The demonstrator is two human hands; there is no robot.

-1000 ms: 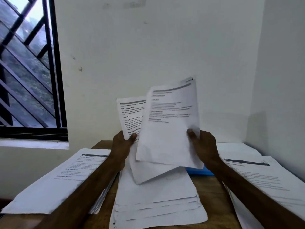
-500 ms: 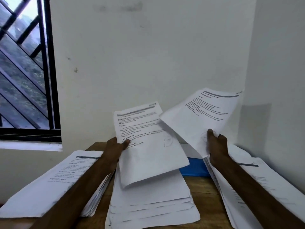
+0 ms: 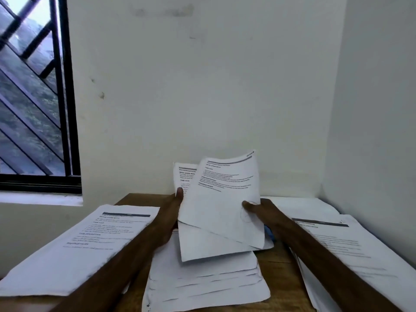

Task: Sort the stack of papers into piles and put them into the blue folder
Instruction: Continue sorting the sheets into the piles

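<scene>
Standing over the middle of the table, two printed sheets were held up, overlapping. The front sheet leaned left and covered most of the back sheet, of which only the top left strip and a lower corner showed.

The right hand pinched the front sheet at its right edge, thumb laid flat on the printed face. Its other fingers were behind the paper, so I could not tell how they lay. The left hand pinched the back sheet at its left edge, thumb pointing up on the face and fingers hidden behind.

Below them lay the stack, blank side up, with its edges fanned unevenly. The held sheets hid its far end.

Only a blue sliver of the folder showed, beside the right wrist. The sheets and the right forearm blocked the rest of it.

A left pile lay face up under the left forearm, and a right pile lay face up beyond the right forearm, against the side wall. More white paper lay behind the right pile in the corner. A barred window stood at far left in the pale wall.
</scene>
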